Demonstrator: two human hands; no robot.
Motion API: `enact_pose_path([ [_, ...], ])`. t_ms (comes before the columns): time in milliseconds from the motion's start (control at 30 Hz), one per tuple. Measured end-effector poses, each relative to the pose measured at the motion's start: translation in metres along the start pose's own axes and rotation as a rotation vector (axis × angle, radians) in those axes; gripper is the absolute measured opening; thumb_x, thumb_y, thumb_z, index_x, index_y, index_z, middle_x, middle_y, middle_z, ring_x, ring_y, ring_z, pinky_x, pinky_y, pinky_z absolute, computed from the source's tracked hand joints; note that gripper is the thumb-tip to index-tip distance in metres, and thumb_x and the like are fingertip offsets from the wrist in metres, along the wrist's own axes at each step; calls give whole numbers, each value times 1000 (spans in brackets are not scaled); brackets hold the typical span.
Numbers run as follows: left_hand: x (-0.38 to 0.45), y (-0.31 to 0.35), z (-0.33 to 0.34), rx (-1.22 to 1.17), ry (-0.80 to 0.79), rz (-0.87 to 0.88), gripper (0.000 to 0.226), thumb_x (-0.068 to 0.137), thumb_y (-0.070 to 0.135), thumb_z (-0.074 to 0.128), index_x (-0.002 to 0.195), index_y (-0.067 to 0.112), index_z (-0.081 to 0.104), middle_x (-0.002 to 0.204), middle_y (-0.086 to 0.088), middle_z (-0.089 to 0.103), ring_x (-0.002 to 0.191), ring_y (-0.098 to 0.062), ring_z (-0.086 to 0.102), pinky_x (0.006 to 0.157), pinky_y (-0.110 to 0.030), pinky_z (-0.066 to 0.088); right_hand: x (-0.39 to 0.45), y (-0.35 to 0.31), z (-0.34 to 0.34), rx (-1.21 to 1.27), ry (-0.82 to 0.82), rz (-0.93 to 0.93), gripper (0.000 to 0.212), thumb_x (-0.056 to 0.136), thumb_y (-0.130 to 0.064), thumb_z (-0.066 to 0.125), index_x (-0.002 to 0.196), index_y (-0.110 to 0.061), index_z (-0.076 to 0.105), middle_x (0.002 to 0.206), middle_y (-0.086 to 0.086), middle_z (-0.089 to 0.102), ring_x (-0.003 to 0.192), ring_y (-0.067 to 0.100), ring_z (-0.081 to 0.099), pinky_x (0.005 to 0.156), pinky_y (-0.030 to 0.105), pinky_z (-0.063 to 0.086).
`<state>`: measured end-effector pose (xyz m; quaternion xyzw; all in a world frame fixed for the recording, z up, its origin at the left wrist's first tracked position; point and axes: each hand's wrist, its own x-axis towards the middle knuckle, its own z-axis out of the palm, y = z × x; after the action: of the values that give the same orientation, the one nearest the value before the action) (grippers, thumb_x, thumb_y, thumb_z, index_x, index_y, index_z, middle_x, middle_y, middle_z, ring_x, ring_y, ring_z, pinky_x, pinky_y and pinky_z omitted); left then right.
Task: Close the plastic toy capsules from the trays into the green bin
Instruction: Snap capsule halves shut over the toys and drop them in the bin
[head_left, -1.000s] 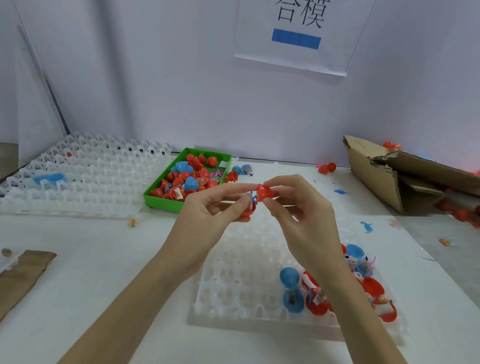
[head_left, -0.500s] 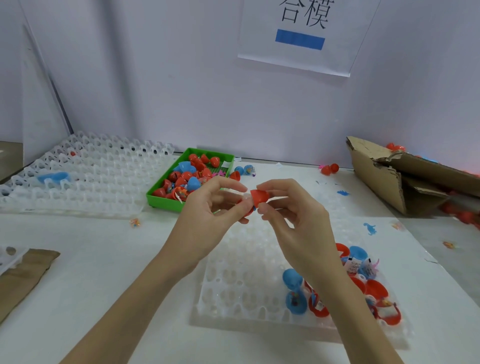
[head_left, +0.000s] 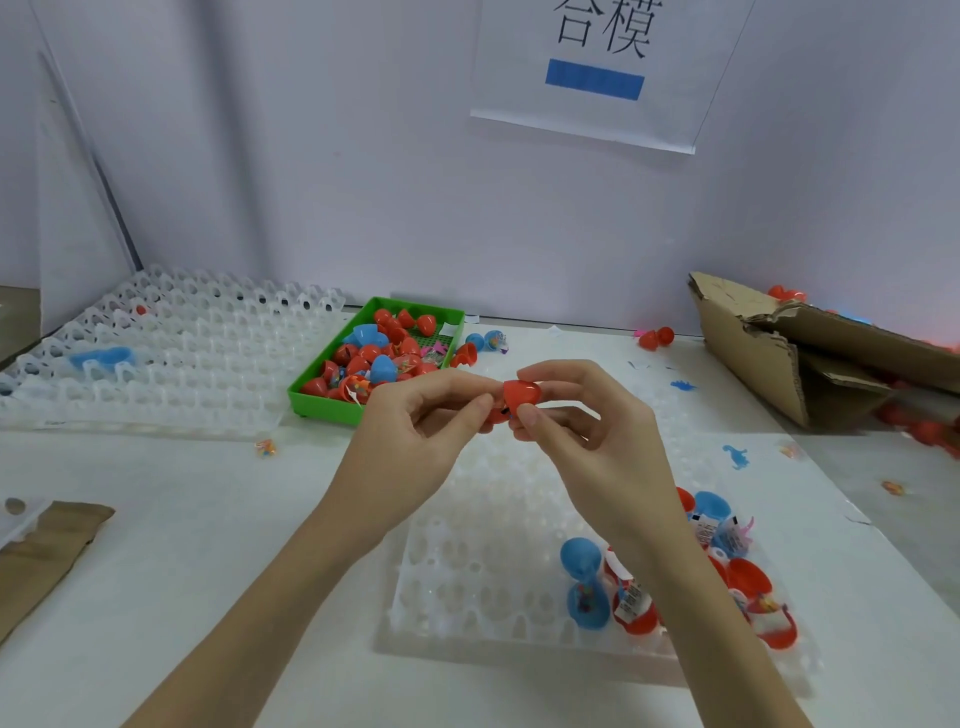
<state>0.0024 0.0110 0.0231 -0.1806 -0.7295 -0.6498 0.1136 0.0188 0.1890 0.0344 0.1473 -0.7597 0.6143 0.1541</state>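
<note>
Both hands meet above the near white tray (head_left: 467, 571), pinching one red capsule (head_left: 519, 396) between them. My left hand (head_left: 415, 436) holds its left half with thumb and fingers; my right hand (head_left: 587, 436) pinches the right half. The two halves are pressed close together, and the seam is partly hidden by fingers. Open blue and red capsules (head_left: 675, 587) with toys inside sit at the tray's right end. The green bin (head_left: 322, 400), back left of my hands, holds several red and blue capsules.
A large white tray (head_left: 171, 353) lies at the far left with one blue piece in it. A torn cardboard box (head_left: 805, 358) sits at the right. Loose capsules (head_left: 655, 338) and small toy bits lie near the back wall. Brown cardboard (head_left: 41, 551) is at the left edge.
The two red halves, apart a second ago, have been brought together between my fingers. Both hands have dropped slightly lower toward the tray.
</note>
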Motion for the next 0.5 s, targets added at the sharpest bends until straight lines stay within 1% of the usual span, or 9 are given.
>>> enact_pose_path([
  [67,0,0,0,-11,22,-25,17,97,4,68,105,14,79,91,5,80,87,-13,77,79,-17,58,0,-1,-1,11,-25,14,25,92,-10,75,110,-27,70,98,-9,73,86,14,76,77,16,56],
  [167,0,-2,0,-95,53,-123,10,94,5,72,99,12,79,89,-2,80,86,-21,78,79,-23,62,-1,-2,3,-25,-62,19,27,91,-8,76,108,-29,71,100,-14,73,90,13,74,78,14,55],
  [233,1,-3,0,-160,82,-164,10,94,3,71,101,10,76,90,-6,80,85,-24,78,80,-27,63,-2,-2,7,-8,-60,36,28,90,-9,77,106,-31,72,100,-15,73,91,12,74,77,13,55],
  [267,1,-2,0,-166,89,-165,12,95,2,70,104,10,73,89,-6,80,84,-23,78,79,-26,62,-2,-3,8,35,-47,65,27,90,-11,78,105,-32,74,100,-13,74,91,12,74,77,12,55],
  [333,0,-2,0,-104,96,-107,15,96,2,70,106,13,70,87,-3,80,82,-19,78,77,-23,61,-3,-3,9,135,-24,142,26,88,-13,81,104,-33,75,101,-9,77,91,13,76,76,11,55],
  [400,0,-2,1,36,84,6,13,94,3,72,102,13,74,87,3,79,85,-15,78,79,-23,61,-3,-2,7,218,-8,220,25,87,-18,82,105,-34,76,102,-7,78,93,13,77,77,13,57],
  [433,0,-3,1,83,66,50,14,94,3,72,102,13,77,89,6,79,87,-13,77,82,-24,61,-3,-1,5,261,-2,250,25,86,-20,82,106,-33,76,104,-5,78,95,15,77,79,17,59],
  [500,-1,-1,1,103,9,97,17,94,4,73,108,13,78,97,9,79,94,-12,76,85,-22,60,-2,-1,2,325,6,275,25,85,-24,82,109,-31,76,106,-1,78,99,19,76,89,27,60],
])
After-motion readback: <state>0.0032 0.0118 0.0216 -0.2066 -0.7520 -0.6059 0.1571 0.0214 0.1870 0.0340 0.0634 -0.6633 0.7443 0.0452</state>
